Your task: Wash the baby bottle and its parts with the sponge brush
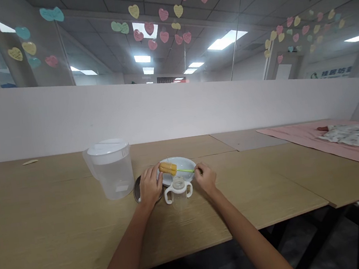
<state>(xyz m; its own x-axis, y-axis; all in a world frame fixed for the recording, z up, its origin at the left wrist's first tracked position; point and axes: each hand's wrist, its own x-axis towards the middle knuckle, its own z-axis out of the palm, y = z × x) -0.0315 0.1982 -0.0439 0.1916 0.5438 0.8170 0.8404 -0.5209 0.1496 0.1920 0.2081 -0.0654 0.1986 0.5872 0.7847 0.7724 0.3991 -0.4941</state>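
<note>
A bottle brush [168,168] with a yellow sponge head and a thin green handle spans the gap between my hands, over the bowl. My left hand [149,184] has its fingers closed at the sponge end. The far end of the handle is pinched by my right hand [206,178]. Just below the brush stands a clear baby bottle [179,192] with two white side handles, upright, its mouth uncovered. Behind it is a white bowl [188,162]. A dark round dish or lid [136,190] lies partly hidden under my left hand.
A translucent lidded pitcher [116,173] stands left of my hands on the wooden table [62,229]. A small pale flat piece [30,162] lies at the far left. On the right, a pink cloth [295,137] carries a patterned garment [348,134]. A white wall backs the table.
</note>
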